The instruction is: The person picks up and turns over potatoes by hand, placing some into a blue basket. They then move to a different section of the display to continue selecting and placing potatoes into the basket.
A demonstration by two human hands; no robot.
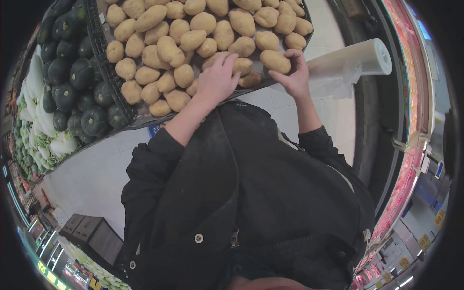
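My right hand [296, 79] pinches a potato [275, 62] between thumb and fingers at the near right edge of the potato display. To its left, my left hand [220, 81] rests on the pile. Its fingers and thumb curl around the left end of another potato [243, 65], partly covering it. Loose potatoes [193, 40] spread around and beyond both hands. Just right of my right hand, a roll of clear plastic bags [377, 57] has a sheet trailing towards the wrist.
A black crate wall [107, 63] separates the potatoes from dark green squashes [82, 72] on the left. White radishes [36, 92] lie farther left. A lit display case [411, 159] curves along the right side. Pale floor tiles [96, 166] show below the stand.
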